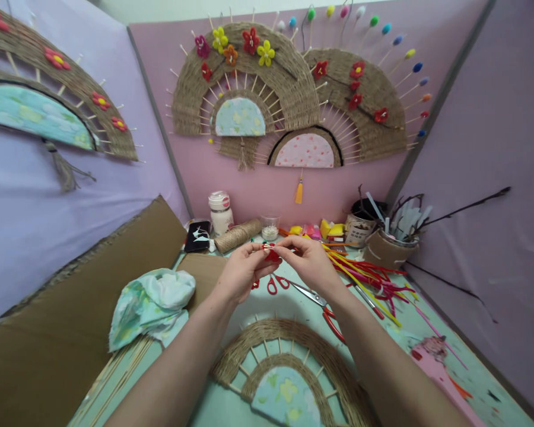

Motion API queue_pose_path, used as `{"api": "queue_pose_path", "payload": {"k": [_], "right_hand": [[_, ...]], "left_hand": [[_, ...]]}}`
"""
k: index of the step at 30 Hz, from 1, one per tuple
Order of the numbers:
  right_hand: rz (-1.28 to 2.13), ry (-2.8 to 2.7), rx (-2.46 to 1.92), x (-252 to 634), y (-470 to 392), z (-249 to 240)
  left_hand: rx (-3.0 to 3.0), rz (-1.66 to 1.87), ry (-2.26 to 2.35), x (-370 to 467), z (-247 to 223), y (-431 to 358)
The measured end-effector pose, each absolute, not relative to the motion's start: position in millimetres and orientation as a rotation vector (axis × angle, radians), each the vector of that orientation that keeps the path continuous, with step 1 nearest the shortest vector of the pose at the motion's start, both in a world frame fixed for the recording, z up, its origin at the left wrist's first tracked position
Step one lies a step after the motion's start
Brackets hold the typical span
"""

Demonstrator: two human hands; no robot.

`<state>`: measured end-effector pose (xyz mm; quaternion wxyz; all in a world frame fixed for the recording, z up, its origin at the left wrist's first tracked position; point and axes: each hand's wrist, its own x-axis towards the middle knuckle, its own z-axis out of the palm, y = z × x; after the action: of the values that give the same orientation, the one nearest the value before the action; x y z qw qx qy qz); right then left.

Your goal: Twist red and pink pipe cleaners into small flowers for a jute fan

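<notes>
Over the middle of the table, my left hand (241, 270) pinches a small red flower (273, 255), which looks made of pipe cleaner. My right hand (310, 265) has thumb and forefinger closed at the flower's centre, on thin pale strands like stamens; fingers partly hide them. Below the hands lie small scissors with red handles (272, 286) and larger scissors (312, 295) with orange-red handles. Another bit of red flower (255, 284) shows under my left hand. Nearest me lies a woven twine fan (276, 328) with a blue-green cloth centre, between my forearms.
Coloured pipe cleaners (378, 276) are heaped at right. Behind stand a twine roll (238, 236), a clear cup (270, 228), a white bottle (221, 213) and a pot of twigs and glue sticks (389, 246). Crumpled cloth (153, 302) and cardboard (80, 314) lie left. Decorated fans (187, 95) hang behind.
</notes>
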<state>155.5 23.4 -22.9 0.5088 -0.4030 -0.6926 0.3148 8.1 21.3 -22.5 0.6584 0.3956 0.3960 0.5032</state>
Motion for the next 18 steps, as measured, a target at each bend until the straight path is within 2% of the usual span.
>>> {"api": "queue_pose_path", "payload": {"k": [7, 18], "right_hand": [[0.717, -1.747, -0.962, 153.8, 20.5, -23.6], [0.473, -1.851, -0.934, 162.1, 25.3, -23.7]], "left_hand": [[0.827, 1.259, 0.922, 9.8, -26.6, 23.4], [0.873, 1.207, 0.889, 9.5, -25.1, 21.1]]}}
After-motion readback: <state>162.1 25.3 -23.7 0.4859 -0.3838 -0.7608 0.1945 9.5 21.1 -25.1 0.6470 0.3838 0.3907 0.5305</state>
